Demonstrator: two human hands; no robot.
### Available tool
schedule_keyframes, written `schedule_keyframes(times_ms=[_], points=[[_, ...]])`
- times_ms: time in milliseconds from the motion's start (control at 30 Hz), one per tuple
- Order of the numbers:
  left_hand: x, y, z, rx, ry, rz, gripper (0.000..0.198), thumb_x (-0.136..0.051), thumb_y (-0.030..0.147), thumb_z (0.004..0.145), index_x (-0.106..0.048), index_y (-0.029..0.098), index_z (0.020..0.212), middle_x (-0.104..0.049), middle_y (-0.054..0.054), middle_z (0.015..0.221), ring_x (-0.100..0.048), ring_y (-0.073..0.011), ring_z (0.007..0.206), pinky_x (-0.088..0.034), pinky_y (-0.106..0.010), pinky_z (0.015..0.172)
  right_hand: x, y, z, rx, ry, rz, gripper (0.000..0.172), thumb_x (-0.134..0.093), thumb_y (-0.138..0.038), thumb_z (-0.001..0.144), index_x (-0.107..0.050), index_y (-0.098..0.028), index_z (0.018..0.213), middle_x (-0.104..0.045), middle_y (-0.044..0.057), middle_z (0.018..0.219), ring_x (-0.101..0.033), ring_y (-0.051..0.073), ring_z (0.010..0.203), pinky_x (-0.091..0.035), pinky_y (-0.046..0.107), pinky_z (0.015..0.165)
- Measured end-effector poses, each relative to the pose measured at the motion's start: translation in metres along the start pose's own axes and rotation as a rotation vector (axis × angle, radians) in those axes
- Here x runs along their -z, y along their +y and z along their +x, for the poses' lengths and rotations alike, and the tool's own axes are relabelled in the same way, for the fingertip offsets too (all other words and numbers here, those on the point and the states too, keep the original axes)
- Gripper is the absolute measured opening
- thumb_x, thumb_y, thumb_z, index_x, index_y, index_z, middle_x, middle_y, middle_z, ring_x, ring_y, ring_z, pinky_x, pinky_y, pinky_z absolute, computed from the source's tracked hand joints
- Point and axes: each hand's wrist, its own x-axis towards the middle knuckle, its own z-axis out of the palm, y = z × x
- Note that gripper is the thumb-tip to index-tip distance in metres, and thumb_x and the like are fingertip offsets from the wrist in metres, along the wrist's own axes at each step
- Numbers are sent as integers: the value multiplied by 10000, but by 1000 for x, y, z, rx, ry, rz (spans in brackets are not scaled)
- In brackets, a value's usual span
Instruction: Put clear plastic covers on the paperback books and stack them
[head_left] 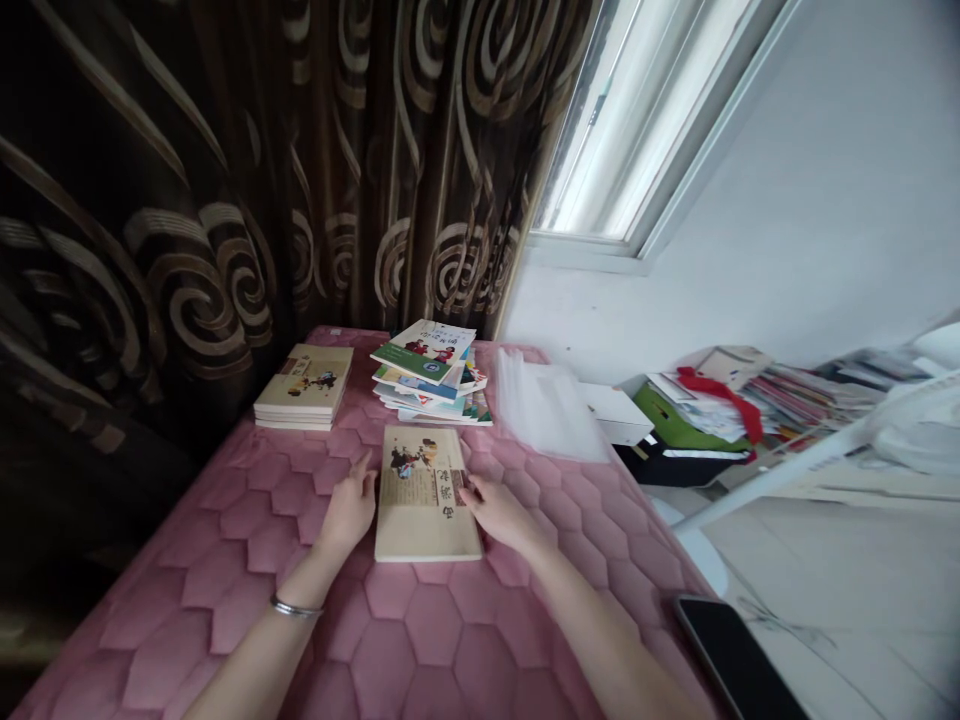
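Observation:
A beige notebook-like book (420, 530) lies flat before me, its cover printed with dark figures and large characters. My left hand (352, 508) is beside its left edge, with the fingers apart and nothing in them. On the other side, my right hand (496, 508) grips the right edge, fingertips at the cover and the rest of the fingers partly hidden. Similar beige books form a neat stack (304, 385) at the back left. Behind the book sits a looser pile of colourful books (427, 365), with a green and white one on top.
Clear plastic sleeves (551, 405) lie right of the pile on the pink quilted cover (412, 640). A white box (615, 412) and a black bin of papers (675, 465) stand beyond. A phone (739, 660) rests at the lower right; a patterned curtain (337, 150) hangs behind.

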Motion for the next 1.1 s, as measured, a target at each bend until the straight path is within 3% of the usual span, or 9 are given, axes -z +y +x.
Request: schedule_keyframes(times_ms=[100, 200, 367, 500, 633, 700, 900, 1000, 1100], points=[[-2, -8, 6, 67, -29, -240, 483, -434, 243, 879, -458, 134, 1349, -635, -119, 1248, -584, -209, 1170, -403, -361, 1045, -3, 3, 6, -24, -40, 142, 273, -386, -280, 931, -586, -160, 1072, -707, 115, 1006, -690, 206, 800, -497, 270, 673], [-9, -14, 14, 23, -78, -342, 488, -468, 242, 849, -492, 138, 1325, -561, -114, 1342, -485, -207, 1278, -323, -375, 1111, -6, 3, 13, -97, -100, 296, 258, -358, -260, 935, -545, -176, 1092, -713, 72, 866, -638, 148, 525, -461, 227, 453], [-15, -18, 16, -102, -133, -318, 540, -483, 186, 783, -499, 133, 1321, -487, -94, 1413, -406, -213, 1337, -259, -392, 1148, -11, 7, 22, -97, -65, 319, 277, -356, -261, 936, -537, -195, 1135, -703, 61, 882, -611, 122, 484, -434, 202, 383], [-8, -12, 10, -166, -152, -313, 552, -471, 185, 782, -480, 128, 1332, -522, -90, 1387, -462, -204, 1297, -313, -377, 1124, -11, 9, 24, -69, -28, 282, 287, -367, -263, 934, -553, -197, 1141, -710, 59, 904, -636, 138, 556, -477, 223, 460], [-4, -5, 6, -152, -164, -287, 516, -479, 188, 782, -511, 134, 1295, -571, -90, 1337, -531, -203, 1233, -372, -369, 1088, -8, 9, 28, 17, 49, 220, 251, -422, -214, 906, -615, -182, 1063, -689, 84, 1069, -652, 195, 924, -498, 283, 787], [-5, -3, 5, -143, -159, -265, 501, -473, 183, 785, -523, 133, 1280, -584, -94, 1321, -541, -203, 1222, -375, -370, 1087, -8, 9, 31, 41, 71, 192, 258, -419, -193, 898, -631, -175, 1046, -687, 89, 1084, -630, 209, 1000, -464, 299, 863], [-5, -6, 4, -176, -128, -217, 430, -508, 186, 788, -574, 176, 1214, -626, -84, 1261, -583, -197, 1163, -436, -373, 1034, -13, 8, 28, 45, 117, 142, 324, -373, -228, 933, -595, -185, 1164, -677, 91, 1124, -628, 212, 1032, -457, 295, 871], [-2, -6, 1, -255, -28, -121, 299, -554, 186, 777, -660, 185, 1056, -626, -96, 1231, -572, -216, 1161, -433, -396, 1027, -17, 10, 20, 24, 167, 109, 368, -380, -254, 938, -534, -166, 1261, -624, 123, 1214, -588, 232, 1110, -436, 322, 925], [4, -3, -4, -344, 13, -36, 161, -582, 181, 780, -708, 194, 879, -608, -103, 1228, -575, -228, 1128, -444, -406, 994, -18, 13, 11, 52, 251, 30, 376, -421, -252, 923, -528, -167, 1273, -602, 128, 1197, -596, 234, 1064, -447, 335, 917]])
